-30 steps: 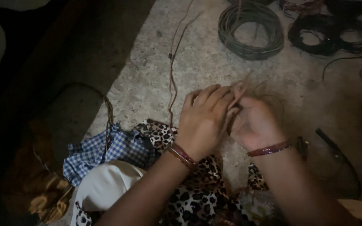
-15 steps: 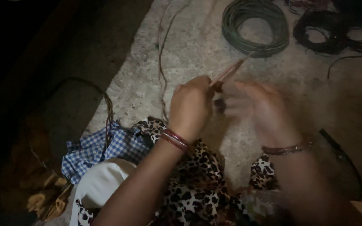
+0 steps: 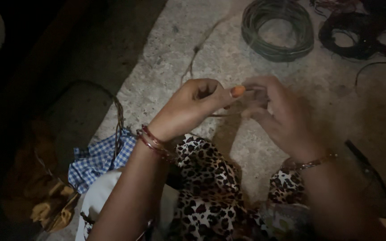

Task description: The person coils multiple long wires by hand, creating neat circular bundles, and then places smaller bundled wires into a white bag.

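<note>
Your left hand (image 3: 193, 105) grip pinches the thin brown wire strand (image 3: 222, 115); keep it taut while your blurred right hand (image 3: 275, 109), fingers curled at it, works.

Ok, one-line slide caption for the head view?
Left hand and right hand pinch a thin strand over a concrete floor near coiled cords.

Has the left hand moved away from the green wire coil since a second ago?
Yes. The left hand has drawn back leftward, so the gap to the green wire coil on the floor has widened.
</note>
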